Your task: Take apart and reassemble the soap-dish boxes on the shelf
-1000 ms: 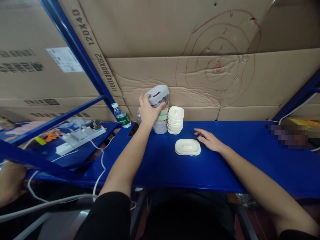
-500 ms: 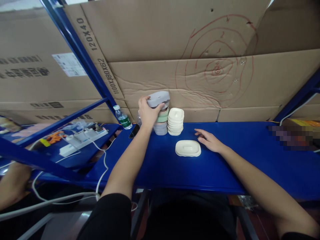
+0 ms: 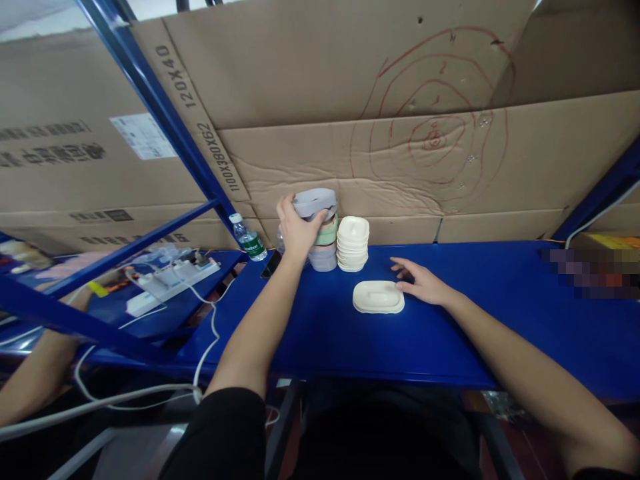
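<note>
Brown cardboard sheets (image 3: 280, 80) wall in a blue bench (image 3: 350, 347), one panel marked with hand-drawn red rings (image 3: 434, 137) and another edge printed "1100X380X62" and "120X40." Blue metal posts (image 3: 160, 113) slant up at either side, a crossbar (image 3: 150, 233) running off the left one above a neighboring blue table (image 3: 170, 317), with a white paper label (image 3: 143, 135) on the cardboard behind. Pale brightness shows at upper left, while dark red floor (image 3: 535, 453) appears below.

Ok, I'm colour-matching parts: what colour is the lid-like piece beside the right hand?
The lid-like piece is plain pale cream, best seen in the head view.
</note>
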Motion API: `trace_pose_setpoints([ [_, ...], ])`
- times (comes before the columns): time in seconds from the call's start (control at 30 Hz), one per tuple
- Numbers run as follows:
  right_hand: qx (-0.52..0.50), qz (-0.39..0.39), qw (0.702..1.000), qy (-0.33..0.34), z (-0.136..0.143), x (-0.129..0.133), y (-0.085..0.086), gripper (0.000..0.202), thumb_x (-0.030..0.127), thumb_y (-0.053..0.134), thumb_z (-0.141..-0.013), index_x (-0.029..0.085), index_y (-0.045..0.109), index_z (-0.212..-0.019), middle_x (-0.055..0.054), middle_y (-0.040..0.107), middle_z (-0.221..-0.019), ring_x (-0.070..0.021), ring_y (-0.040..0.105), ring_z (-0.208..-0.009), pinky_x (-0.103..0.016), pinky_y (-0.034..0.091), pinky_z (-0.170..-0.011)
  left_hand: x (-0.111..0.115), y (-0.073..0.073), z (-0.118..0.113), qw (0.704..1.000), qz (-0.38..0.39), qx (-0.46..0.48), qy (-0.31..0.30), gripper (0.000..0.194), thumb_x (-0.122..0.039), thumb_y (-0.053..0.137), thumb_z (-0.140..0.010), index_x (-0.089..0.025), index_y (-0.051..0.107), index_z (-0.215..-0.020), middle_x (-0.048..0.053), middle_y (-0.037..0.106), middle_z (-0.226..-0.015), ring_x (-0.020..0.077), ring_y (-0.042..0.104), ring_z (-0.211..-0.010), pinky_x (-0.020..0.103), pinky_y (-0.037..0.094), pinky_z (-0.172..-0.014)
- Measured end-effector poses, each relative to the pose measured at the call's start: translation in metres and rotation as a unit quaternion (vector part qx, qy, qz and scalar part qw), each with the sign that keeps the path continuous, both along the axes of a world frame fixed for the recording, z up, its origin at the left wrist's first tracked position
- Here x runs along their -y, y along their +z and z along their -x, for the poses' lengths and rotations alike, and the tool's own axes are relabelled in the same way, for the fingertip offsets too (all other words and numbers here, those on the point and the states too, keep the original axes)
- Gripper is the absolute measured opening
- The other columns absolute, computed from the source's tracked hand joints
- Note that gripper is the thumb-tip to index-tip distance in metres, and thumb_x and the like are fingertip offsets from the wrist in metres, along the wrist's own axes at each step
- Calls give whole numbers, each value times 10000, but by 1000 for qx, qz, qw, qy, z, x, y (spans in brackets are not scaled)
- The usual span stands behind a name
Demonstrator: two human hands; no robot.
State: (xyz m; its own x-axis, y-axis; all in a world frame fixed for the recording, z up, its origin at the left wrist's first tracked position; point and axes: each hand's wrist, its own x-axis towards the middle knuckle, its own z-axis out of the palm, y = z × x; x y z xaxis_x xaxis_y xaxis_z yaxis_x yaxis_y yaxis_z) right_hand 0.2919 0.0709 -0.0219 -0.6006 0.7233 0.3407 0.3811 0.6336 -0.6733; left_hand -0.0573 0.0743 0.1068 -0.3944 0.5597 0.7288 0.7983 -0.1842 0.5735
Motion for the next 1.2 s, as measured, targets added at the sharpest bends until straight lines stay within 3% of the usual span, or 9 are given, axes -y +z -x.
trace_pose_setpoints([
  [0.17, 74, -7, 995, 67, 2, 7, 5, 1088, 652, 849, -731, 262, 370, -1626, -182, 532, -1545, -374, 580, -1347, -600, 466, -1124, -7, 1, -1, 1000, -7, 9, -21, 927, -421, 824, -743, -199, 365, -1517, 194, 433, -1554, 332, 419, -1486, 463, 353, -1239],
  [0.3, 123, -30, 988, 94, 7, 13, 7, 1191, 687, 913, -595, 261, 436, -1600, -184, 509, -1577, -438, 476, -1442, -654, 379, -1173, -12, 5, -1, 1000, -5, 14, -26, 876, -386, 781, -767, -203, 370, -1519, 181, 459, -1525, 329, 438, -1466, 465, 344, -1242],
  [0.43, 127, -45, 985, 104, 9, 12, 7, 1013, 654, 891, -664, 271, 536, -1532, -160, 592, -1503, -416, 538, -1387, -648, 406, -1148, -9, 10, -7, 1000, -5, 2, -9, 817, -340, 744, -779, -201, 392, -1503, 178, 468, -1512, 330, 440, -1460, 476, 347, -1239],
  [0.53, 106, -48, 987, 110, 9, 11, 9, 903, 598, 890, -699, 291, 581, -1490, -130, 631, -1455, -381, 585, -1339, -612, 438, -1135, -3, 13, -15, 1000, 13, -6, 24, 838, -349, 760, -755, -229, 396, -1501, 179, 454, -1532, 375, 428, -1462, 572, 309, -1240],
  [0.7, 86, -46, 989, 110, 8, 11, 10, 869, 551, 897, -702, 307, 591, -1478, -106, 650, -1421, -360, 609, -1308, -589, 457, -1130, -2, 21, -23, 998, 29, 0, 56, 938, -350, 793, -701, -247, 356, -1524, 187, 412, -1551, 446, 359, -1487, 663, 213, -1242],
  [0.87, 91, -44, 989, 110, 8, 11, 11, 873, 553, 895, -708, 291, 588, -1482, -119, 642, -1429, -360, 598, -1322, -580, 447, -1139, -10, 33, -25, 998, 13, 27, 54, 919, -347, 773, -720, -272, 334, -1524, 172, 388, -1551, 448, 319, -1499, 682, 181, -1238],
  [1.07, 83, -40, 991, 98, 8, 13, 13, 864, 589, 894, -692, 304, 611, -1457, -99, 663, -1405, -356, 616, -1302, -563, 465, -1125, -10, 21, -32, 998, 32, -37, 50, 734, -352, 823, -714, -291, 525, -1382, 166, 429, -1525, 455, 384, -1461, 686, 242, -1212],
  [1.2, 87, -45, 989, 107, 8, 13, 13, 863, 582, 892, -703, 316, 596, -1469, -97, 657, -1411, -350, 614, -1301, -567, 465, -1121, -7, 15, -35, 997, 25, -53, 50, 711, -347, 831, -723, -275, 541, -1369, 172, 273, -1661, 466, 281, -1522, 719, 189, -1217],
])
